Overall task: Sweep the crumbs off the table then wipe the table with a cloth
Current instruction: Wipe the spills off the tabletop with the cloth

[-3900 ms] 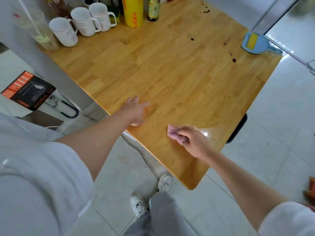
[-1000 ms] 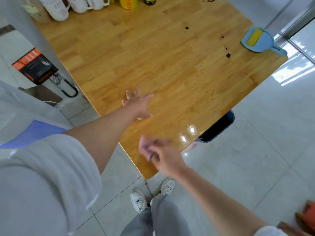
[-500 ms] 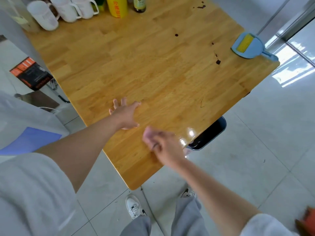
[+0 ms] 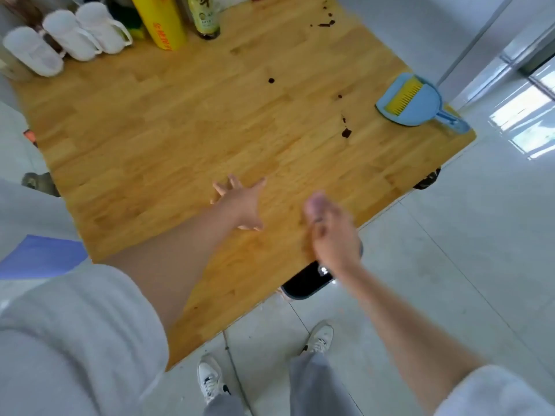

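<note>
The wooden table carries dark crumbs scattered over its far right part, with more crumbs at the back edge. A blue dustpan with a yellow brush lies at the right corner. My left hand rests flat on the tabletop with its fingers spread. My right hand is blurred near the table's right edge. It grips a small pink cloth bunched at its fingertips.
Three white mugs, a yellow can and a bottle stand along the back edge. A black seat shows under the right edge. My feet stand on the tiled floor in front.
My right hand with the cloth has moved from the near corner up along the table's right edge. My left hand stays pressed on the tabletop. The view has shifted.
</note>
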{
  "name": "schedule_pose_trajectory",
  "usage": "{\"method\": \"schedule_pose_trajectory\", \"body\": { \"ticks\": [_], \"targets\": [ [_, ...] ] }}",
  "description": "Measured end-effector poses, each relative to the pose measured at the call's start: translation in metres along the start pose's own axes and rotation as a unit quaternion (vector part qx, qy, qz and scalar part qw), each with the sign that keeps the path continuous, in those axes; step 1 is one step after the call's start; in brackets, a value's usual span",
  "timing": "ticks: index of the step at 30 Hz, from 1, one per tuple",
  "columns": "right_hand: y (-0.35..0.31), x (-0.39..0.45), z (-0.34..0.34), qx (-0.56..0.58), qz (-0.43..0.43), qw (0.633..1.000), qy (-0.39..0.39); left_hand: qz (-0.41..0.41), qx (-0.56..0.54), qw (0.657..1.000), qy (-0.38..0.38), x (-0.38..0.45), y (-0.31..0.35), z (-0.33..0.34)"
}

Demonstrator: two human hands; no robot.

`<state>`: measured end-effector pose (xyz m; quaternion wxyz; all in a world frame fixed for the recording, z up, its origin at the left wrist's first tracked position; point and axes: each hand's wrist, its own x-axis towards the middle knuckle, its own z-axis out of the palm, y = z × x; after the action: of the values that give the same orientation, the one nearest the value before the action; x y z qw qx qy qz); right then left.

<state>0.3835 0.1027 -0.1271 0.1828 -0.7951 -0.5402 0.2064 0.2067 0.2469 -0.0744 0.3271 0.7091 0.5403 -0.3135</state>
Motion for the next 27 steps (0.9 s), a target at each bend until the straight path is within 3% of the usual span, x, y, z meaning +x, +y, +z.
{"method": "schedule_pose_trajectory", "body": {
  "ticks": [2, 3, 5, 7, 8, 10, 11, 12, 14, 15, 17, 18, 19, 21, 23, 25, 27],
  "targets": [
    [-0.018, -0.036, 0.012, -0.001, -0.181, 0.967, -0.182, -0.021, 0.017, 0.999, 0.019, -0.001, 0.0, 0.003],
    [-0.013, -0.041, 0.01, 0.01, -0.234, 0.943, -0.238, -0.025, 0.023, 0.999, 0.032, -0.002, 0.001, 0.003],
    [0.005, -0.018, -0.012, 0.045, -0.239, 0.941, -0.234, -0.027, 0.02, 0.999, 0.029, -0.003, 0.003, 0.002],
    [0.031, 0.026, -0.042, 0.057, -0.153, 0.973, -0.162, -0.032, 0.005, 0.999, 0.012, -0.004, 0.005, -0.003],
    [0.044, 0.049, -0.057, 0.078, -0.06, 0.99, -0.099, -0.035, 0.0, 0.999, 0.01, -0.004, 0.006, -0.005],
    [0.059, 0.08, -0.071, 0.13, 0.16, 0.979, 0.002, -0.04, -0.004, 0.999, 0.017, -0.004, 0.006, -0.006],
    [0.055, 0.083, -0.067, 0.1, 0.212, 0.972, 0.029, -0.041, -0.006, 0.999, 0.019, -0.003, 0.007, -0.006],
    [0.042, 0.078, -0.058, 0.05, 0.2, 0.978, 0.039, -0.041, -0.005, 0.999, 0.019, -0.003, 0.007, -0.006],
    [0.007, 0.053, -0.035, 0.01, 0.044, 0.999, -0.02, -0.041, 0.005, 0.999, 0.016, -0.002, 0.006, -0.005],
    [-0.007, 0.036, -0.024, 0.007, -0.078, 0.992, -0.1, -0.042, 0.014, 0.999, 0.015, -0.001, 0.006, -0.003],
    [-0.016, 0.022, -0.013, -0.038, -0.291, 0.912, -0.286, -0.039, 0.023, 0.999, 0.03, 0.002, 0.004, -0.002],
    [-0.011, 0.033, -0.017, -0.049, -0.337, 0.882, -0.326, -0.037, 0.023, 0.999, 0.031, 0.002, 0.003, -0.003],
    [-0.003, 0.052, -0.027, -0.044, -0.344, 0.875, -0.338, -0.032, 0.019, 0.999, 0.025, 0.002, 0.003, -0.004],
    [0.017, 0.098, -0.051, -0.057, -0.274, 0.917, -0.285, -0.025, 0.008, 1.0, 0.002, 0.002, 0.002, -0.007],
    [0.041, 0.136, -0.078, -0.036, -0.05, 0.991, -0.119, -0.024, 0.013, 1.0, -0.004, 0.001, 0.004, -0.007],
    [0.05, 0.147, -0.077, 0.022, 0.168, 0.985, 0.012, -0.022, 0.026, 0.999, -0.004, 0.001, 0.007, -0.009],
    [0.022, 0.127, -0.05, 0.031, 0.182, 0.982, 0.044, -0.017, 0.026, 0.999, -0.009, 0.0, 0.005, -0.011]
  ]
}}
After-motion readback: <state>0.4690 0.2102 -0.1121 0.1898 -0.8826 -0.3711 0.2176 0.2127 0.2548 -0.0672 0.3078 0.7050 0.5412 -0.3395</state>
